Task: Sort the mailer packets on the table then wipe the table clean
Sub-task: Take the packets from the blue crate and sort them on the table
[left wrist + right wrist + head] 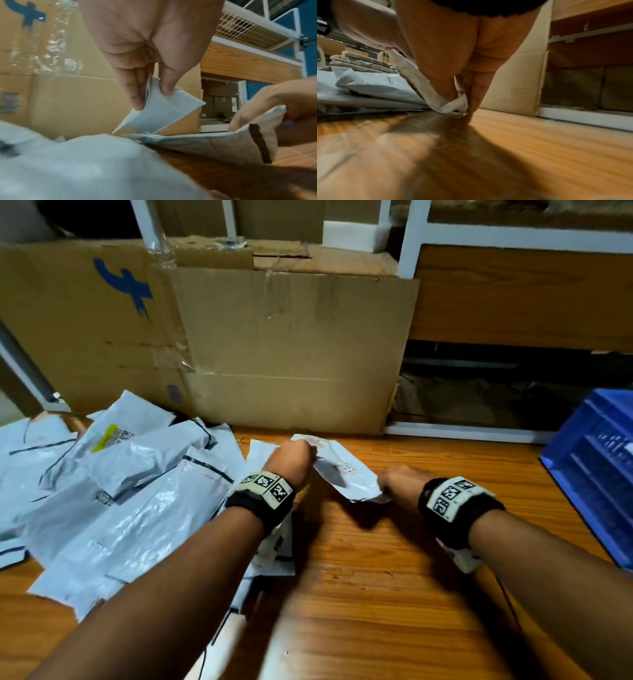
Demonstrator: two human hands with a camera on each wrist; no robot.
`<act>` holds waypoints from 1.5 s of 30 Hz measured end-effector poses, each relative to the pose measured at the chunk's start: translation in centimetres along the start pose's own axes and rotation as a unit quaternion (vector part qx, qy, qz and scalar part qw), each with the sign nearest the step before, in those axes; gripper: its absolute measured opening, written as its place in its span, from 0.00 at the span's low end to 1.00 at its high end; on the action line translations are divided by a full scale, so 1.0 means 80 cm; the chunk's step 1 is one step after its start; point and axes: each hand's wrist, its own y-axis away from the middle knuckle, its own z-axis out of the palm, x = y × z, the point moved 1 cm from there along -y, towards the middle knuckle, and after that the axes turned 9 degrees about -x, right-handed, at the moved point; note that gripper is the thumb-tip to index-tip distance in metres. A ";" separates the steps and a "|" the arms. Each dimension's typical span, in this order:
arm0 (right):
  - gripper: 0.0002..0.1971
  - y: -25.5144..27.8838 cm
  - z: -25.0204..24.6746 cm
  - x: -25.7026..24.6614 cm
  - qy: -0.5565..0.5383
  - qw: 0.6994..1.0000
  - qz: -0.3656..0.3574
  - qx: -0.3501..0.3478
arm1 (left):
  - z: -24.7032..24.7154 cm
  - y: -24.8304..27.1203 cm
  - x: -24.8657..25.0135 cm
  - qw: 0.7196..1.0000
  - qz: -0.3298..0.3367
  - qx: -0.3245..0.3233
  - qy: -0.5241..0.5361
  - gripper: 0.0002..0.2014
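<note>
White plastic mailer packet (337,470) is held just above the wooden table (394,577), left hand (293,458) and right hand (402,482) pinching opposite ends; its slick film could slip free.

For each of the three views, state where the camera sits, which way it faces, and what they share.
Head: faces forward and down over both forearms at the wooden table, white plastic mailer packet and pile of white mailer packets.
Left wrist: looks along the left hand, pinching the packet's corner.
Right wrist: sits low over the table, along the right hand, pinching the other end.
Shared: that packet, the brown cardboard sheet.
</note>
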 end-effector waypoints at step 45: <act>0.40 -0.026 0.029 0.022 -0.052 0.993 0.096 -0.047 | 0.069 -0.016 0.072 0.982 -0.086 -0.167 -0.027 0.30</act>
